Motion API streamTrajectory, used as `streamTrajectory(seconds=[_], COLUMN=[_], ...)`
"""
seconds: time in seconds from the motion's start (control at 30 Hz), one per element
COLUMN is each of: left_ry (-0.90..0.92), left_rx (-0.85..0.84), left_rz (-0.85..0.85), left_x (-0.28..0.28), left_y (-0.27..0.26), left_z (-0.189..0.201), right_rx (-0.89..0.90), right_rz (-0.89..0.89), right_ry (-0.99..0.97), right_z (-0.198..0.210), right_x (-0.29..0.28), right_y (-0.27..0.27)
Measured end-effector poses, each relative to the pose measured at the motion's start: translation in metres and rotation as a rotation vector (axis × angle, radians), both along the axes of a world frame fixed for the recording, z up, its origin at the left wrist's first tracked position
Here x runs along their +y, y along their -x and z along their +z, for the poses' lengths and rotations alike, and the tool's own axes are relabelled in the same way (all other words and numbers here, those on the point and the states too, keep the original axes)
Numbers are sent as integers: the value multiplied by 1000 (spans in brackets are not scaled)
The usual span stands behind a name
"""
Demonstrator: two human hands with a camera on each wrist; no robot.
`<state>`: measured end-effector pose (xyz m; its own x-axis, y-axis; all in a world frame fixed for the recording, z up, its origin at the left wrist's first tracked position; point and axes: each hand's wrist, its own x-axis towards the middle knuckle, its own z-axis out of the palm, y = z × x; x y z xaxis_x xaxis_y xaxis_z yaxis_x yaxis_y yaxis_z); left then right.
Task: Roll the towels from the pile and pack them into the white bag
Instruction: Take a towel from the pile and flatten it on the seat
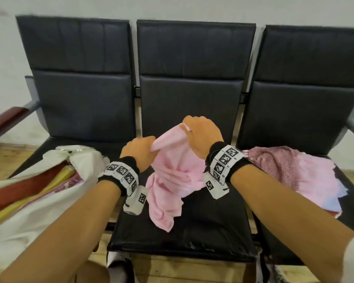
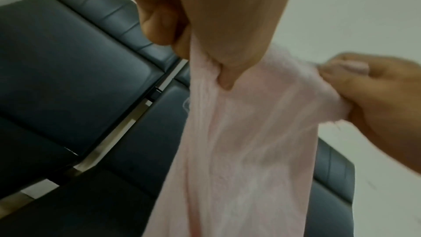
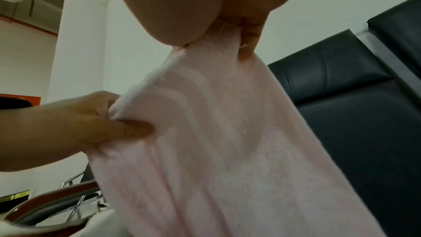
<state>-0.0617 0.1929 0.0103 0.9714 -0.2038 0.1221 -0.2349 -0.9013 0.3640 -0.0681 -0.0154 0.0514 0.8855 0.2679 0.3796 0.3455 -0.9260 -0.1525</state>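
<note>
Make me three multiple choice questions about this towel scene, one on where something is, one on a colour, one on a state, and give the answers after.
1. Where is the white bag?
A. on the left seat
B. on the middle seat
C. on the floor

2. What colour is the towel held by both hands?
A. yellow
B. light pink
C. white

3. What state is that towel in?
A. rolled tight
B. lying flat
C. held up, hanging crumpled

Answers:
1 A, it lies on the left seat, open with red and yellow cloth inside.
2 B, the left hand and right hand pinch pale pink fabric.
3 C, its lower end droops onto the middle seat, unrolled.
</note>
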Motion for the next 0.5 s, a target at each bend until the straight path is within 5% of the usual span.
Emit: streamTrajectory(seconds=[0.33,0.43,0.5], left_ry=[450,451,422], left_rx=[-255,-184,-114], left_rz=[209,117,-90], left_x=[16,10,-4], left_y=[-21,-21,-11], left_z=[60,62,56], right_rx=[164,74,49], right_rz=[72,133,163], right_ry=[-216,-367,-459], right_z=[25,28,26], right_x=[3,11,16], right_y=[3,-2,-4])
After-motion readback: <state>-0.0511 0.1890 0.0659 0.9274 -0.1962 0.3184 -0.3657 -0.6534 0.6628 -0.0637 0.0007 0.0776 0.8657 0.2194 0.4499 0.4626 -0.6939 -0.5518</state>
